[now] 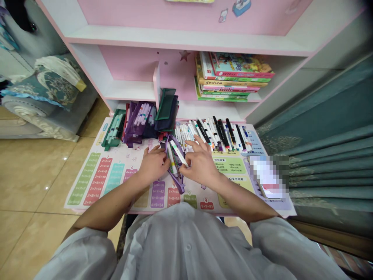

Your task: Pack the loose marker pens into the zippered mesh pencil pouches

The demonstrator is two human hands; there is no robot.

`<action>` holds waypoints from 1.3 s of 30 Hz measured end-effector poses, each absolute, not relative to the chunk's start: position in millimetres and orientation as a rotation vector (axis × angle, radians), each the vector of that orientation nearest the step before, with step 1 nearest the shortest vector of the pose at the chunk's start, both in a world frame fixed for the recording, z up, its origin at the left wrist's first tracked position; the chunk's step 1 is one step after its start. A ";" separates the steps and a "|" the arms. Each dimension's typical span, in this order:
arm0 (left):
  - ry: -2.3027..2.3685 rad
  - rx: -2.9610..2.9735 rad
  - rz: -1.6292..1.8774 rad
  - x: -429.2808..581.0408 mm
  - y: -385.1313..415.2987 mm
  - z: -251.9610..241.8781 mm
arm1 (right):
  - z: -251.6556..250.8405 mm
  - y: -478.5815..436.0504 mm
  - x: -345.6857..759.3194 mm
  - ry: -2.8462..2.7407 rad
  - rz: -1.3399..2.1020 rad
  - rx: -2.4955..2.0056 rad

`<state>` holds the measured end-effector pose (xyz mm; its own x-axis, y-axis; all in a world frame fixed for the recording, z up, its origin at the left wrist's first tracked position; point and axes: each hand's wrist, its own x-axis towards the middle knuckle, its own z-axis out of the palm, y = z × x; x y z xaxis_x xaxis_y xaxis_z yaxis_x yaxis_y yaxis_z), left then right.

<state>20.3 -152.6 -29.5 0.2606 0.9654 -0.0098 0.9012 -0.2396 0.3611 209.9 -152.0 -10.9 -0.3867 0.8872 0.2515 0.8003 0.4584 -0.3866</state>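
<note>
A purple pencil pouch [181,187] lies unzipped on the desk between my hands, with white markers [171,161] inside it. My right hand [201,161] pinches a white marker [178,151] between thumb and index finger, over the pouch opening, its other fingers spread. My left hand [154,163] is at the pouch's left edge, its thumb and fingers closed on that side; part of the grip is hidden. Just beyond my right hand lies a row of loose markers [223,134], white and black ones, side by side.
Filled mesh pouches, a green one [114,130] and a purple one [134,124], lie at the back left beside dark green pouches [166,107]. Stacked books [233,83] stand on the shelf. A phone [266,177] lies at the right; a curtain [329,147] hangs beyond it.
</note>
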 end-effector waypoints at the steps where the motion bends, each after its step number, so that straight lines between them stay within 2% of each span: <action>1: 1.723 2.242 0.314 20.3 -152.6 -29.8 | -11.7 -152.7 208.9 -2.310 0.279 -1.422; 22: 1.736 2.234 0.326 20.5 -153.1 -31.6 | -34.7 -140.6 200.2 -2.332 0.390 -1.512; 29: 1.752 2.207 0.321 19.7 -152.9 -31.1 | -57.7 -91.1 219.9 -1.972 0.178 -1.668; 39: 1.751 2.219 0.321 19.7 -152.6 -32.7 | -81.8 -84.7 219.6 -2.138 0.149 -1.750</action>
